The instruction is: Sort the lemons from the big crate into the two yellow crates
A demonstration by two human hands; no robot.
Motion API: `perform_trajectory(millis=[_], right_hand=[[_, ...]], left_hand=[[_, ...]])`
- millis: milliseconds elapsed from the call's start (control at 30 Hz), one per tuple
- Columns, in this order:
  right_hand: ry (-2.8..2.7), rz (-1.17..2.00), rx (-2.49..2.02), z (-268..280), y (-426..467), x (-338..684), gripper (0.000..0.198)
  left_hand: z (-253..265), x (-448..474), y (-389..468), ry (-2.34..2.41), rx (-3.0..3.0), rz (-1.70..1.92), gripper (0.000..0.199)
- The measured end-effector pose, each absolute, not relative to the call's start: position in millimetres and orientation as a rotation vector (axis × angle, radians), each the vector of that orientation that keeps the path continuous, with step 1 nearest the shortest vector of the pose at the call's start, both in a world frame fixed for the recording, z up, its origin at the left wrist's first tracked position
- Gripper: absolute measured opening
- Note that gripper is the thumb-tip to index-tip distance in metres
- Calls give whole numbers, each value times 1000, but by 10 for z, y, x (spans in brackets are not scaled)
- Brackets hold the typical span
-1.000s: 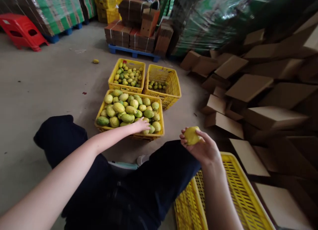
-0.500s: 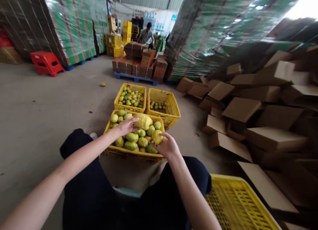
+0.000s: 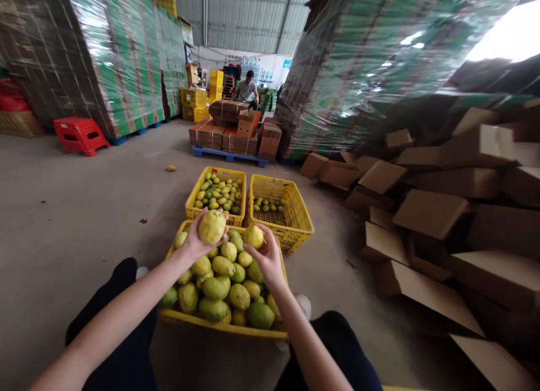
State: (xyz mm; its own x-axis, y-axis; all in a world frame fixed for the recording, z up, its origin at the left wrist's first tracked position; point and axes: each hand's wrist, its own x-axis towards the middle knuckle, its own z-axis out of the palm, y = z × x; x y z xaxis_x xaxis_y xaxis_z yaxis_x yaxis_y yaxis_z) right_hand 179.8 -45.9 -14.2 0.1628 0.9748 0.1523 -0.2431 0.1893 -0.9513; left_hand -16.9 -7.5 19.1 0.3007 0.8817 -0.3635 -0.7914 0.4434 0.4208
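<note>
My left hand (image 3: 201, 240) is closed around a large, bumpy yellow lemon (image 3: 212, 227), held above the far left part of the near yellow crate (image 3: 223, 326). To its right, my right hand (image 3: 268, 259) grips a smaller yellow lemon (image 3: 253, 236) between thumb and fingers, over the same crate's far right part. Below both hands, the crate is full of green and yellow lemons (image 3: 216, 288). Just beyond stand two more yellow crates: the left one (image 3: 192, 197) holds many small lemons, and the right one (image 3: 301, 216) has several on its bottom.
Loose cardboard boxes (image 3: 430, 214) are heaped on the right. Wrapped stacks (image 3: 126, 59) rise on both sides. Ahead, a person (image 3: 247, 90) is behind cardboard on a blue pallet (image 3: 230, 156). A red stool (image 3: 80, 135) and a single lemon (image 3: 171, 168) are on the floor at left.
Both hands have moved farther out over the near crate, still holding their lemons. The left hand's lemon has been turned end-on. The camera view has tilted up.
</note>
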Motion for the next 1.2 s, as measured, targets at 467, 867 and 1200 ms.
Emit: perform_trajectory(millis=[467, 867, 1200], right_hand=[[-895, 1129, -907, -122, -489, 1605, 54], [-1009, 1123, -897, -239, -418, 1344, 47], [-1186, 986, -804, -288, -413, 1356, 44]], left_hand=[[85, -101, -44, 535, 85, 1257, 26], [-63, -50, -127, 641, 4, 1282, 16], [-7, -57, -72, 664, 31, 1441, 21]])
